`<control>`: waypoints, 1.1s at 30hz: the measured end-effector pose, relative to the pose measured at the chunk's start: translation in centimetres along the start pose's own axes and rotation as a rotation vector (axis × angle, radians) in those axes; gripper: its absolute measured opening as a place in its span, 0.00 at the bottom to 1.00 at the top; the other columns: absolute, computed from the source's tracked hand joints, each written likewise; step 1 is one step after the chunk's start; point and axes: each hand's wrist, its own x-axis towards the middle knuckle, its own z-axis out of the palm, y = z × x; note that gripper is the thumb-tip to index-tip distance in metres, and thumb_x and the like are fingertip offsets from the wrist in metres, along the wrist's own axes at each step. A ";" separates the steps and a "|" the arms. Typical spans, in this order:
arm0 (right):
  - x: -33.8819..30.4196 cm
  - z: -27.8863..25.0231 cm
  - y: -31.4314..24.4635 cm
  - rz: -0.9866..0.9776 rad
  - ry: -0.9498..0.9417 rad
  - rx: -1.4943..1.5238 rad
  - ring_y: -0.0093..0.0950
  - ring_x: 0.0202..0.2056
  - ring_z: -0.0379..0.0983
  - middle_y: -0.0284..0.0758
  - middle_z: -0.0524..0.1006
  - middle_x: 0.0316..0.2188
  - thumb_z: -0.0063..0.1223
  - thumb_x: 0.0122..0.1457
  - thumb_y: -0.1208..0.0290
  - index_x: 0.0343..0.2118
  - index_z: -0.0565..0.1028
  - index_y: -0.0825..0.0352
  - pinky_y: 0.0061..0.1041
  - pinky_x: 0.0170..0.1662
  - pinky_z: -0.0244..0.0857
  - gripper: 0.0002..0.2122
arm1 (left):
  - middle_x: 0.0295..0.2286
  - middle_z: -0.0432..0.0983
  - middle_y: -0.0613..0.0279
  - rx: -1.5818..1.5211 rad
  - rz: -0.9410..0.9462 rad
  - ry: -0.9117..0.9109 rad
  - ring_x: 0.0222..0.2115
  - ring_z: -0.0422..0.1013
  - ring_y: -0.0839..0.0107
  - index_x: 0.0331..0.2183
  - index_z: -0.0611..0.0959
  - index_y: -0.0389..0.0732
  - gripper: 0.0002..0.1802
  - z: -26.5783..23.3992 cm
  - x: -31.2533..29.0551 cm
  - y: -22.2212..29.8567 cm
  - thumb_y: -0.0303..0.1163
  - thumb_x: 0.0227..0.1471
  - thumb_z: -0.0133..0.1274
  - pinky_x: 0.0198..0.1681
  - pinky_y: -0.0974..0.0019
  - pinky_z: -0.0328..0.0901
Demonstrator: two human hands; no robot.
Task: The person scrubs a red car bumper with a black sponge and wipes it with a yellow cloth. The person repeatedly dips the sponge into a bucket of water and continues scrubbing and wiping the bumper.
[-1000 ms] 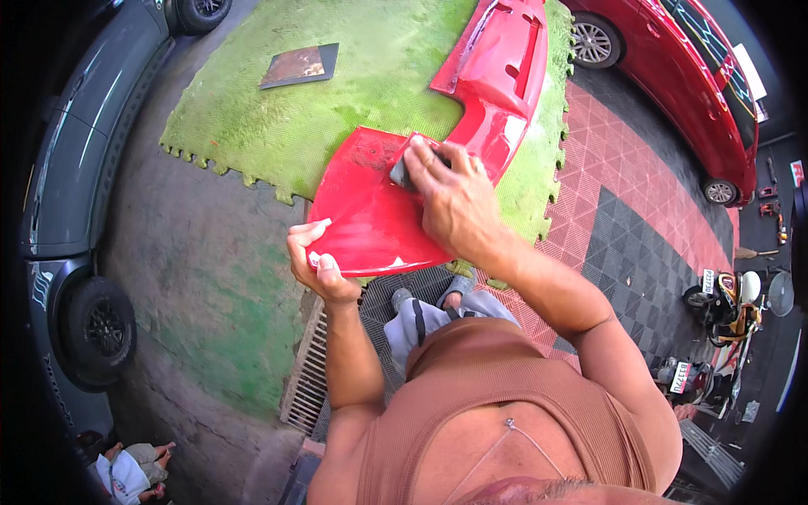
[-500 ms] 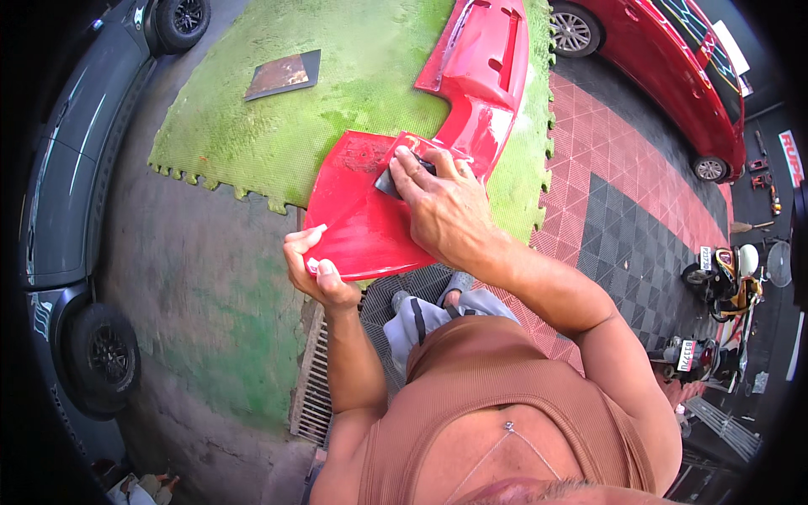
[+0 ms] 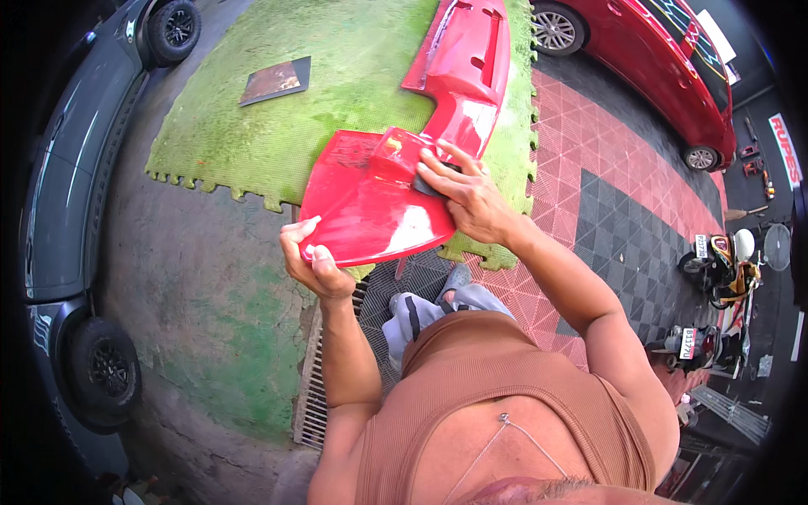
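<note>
A glossy red car bumper piece (image 3: 358,206) lies across the green foam mat, its wide end toward me. My left hand (image 3: 318,263) grips the near left corner of that end, thumb on top and fingers around the edge. Under the fingers of my right hand (image 3: 473,192) is a dark piece of sandpaper (image 3: 434,186), pressed flat to the red surface beside a raised block. A dull, scuffed patch shows on the panel left of that block. What lies beneath the right palm is hidden.
On the green mat (image 3: 227,139) rests a dark sheet with a brown face (image 3: 275,81). A grey vehicle (image 3: 80,168) stands at the left, a red car (image 3: 644,71) at the far right. Motorcycles (image 3: 728,269) are parked at the right. A floor grate (image 3: 311,396) runs near my legs.
My right hand has slid rightward over the panel with the sandpaper, uncovering the raised block. The left hand keeps its grip on the corner. The whole view has shifted slightly.
</note>
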 end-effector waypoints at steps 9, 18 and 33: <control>-1.4 -0.9 1.0 -0.025 -0.106 -0.041 0.45 0.66 0.58 0.33 0.66 0.67 0.48 0.52 0.76 0.63 0.71 0.59 0.57 0.62 0.58 0.30 | 0.33 0.72 0.47 0.015 -0.048 -0.015 0.36 0.71 0.56 0.35 0.77 0.31 0.27 -0.6 -0.2 0.0 0.49 0.52 0.42 0.43 0.53 0.67; 1.3 -1.5 1.4 -0.169 -0.082 -0.039 0.43 0.66 0.58 0.32 0.66 0.67 0.50 0.51 0.74 0.62 0.71 0.62 0.44 0.64 0.59 0.30 | 0.35 0.72 0.50 0.017 -0.063 -0.052 0.39 0.69 0.60 0.35 0.75 0.34 0.25 -0.7 -0.1 0.1 0.50 0.53 0.41 0.46 0.54 0.65; -0.4 -1.7 7.0 -0.379 -0.228 -0.139 0.40 0.72 0.49 0.31 0.51 0.74 0.58 0.48 0.77 0.67 0.64 0.45 0.48 0.60 0.59 0.39 | 0.34 0.73 0.49 0.042 -0.122 -0.020 0.39 0.69 0.60 0.34 0.74 0.34 0.28 -0.6 -0.2 0.4 0.53 0.51 0.42 0.47 0.54 0.65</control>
